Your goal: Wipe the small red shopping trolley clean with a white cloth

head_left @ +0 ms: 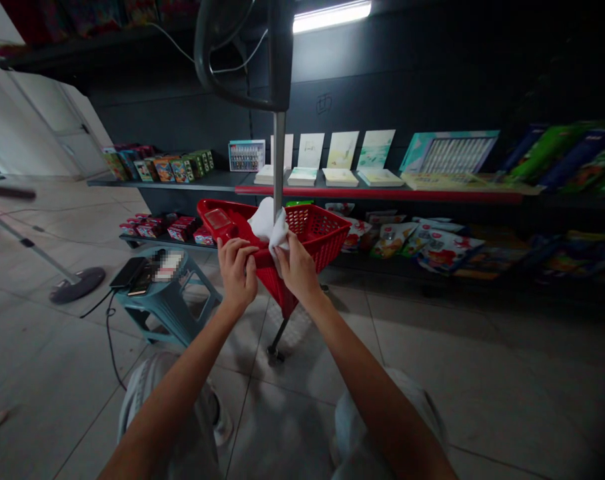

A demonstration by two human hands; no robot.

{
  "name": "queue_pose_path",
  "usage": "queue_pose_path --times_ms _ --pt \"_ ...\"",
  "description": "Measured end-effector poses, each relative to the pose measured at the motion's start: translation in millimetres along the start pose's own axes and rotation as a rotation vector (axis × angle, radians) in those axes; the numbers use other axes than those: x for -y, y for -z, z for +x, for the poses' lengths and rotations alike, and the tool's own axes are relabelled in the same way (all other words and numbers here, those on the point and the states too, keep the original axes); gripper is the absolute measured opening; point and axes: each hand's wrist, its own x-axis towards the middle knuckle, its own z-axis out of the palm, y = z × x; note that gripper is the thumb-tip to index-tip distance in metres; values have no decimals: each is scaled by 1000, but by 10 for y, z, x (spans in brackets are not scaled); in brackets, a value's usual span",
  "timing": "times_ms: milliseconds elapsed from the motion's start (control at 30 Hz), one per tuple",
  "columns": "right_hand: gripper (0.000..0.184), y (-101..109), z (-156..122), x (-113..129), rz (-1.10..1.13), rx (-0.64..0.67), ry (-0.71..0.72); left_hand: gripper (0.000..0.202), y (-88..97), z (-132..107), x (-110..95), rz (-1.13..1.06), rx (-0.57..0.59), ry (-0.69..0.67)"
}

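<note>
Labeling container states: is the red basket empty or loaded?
Looks empty: the red basket shows bare inner mesh, no goods. Its bottom is hidden behind the near rim, the left hand, right hand and white cloth.

The basket is red plastic, glossy, its walls a fine open mesh; the cloth is white, soft, matt and crumpled; the pole is bare metal with a dull shine; the floor is smooth pale tile with a faint sheen; the stool is matt teal plastic; the packets are glossy film; the pads look like matt paper; the shelf is dark and matt
</note>
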Motion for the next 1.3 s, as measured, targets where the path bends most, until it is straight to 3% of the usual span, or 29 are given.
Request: queue_pose_path --times_ms 333,533,700,800,867,933,1100,1200,1300 --pt "29 70 -6 -283 -128 115 -34 31 43 -14 330 114 23 -19" --pt "37 197 12 -681 -277 244 -96 38 72 44 556 137 0 -19" --pt "40 336 -149 -1077 -420 381 -172 39 67 108 730 54 -45 45" --pt "37 342 -230 -1216 -466 404 -330 37 79 167 837 -3 -60 106" --pt "33 316 -213 -1224 -452 289 -443 35 94 203 893 -49 -71 107" --pt "36 290 -151 -1169 -404 140 -450 34 106 226 924 -90 -94 110" --pt "26 253 3 -899 -339 -67 -190 32 135 224 927 -175 -172 134" --pt "15 158 32 -731 -265 -24 -56 30 175 193 921 -234 -204 106" --pt "9 -29 29 -568 -190 164 58 30 218 147 913 -243 -197 95"
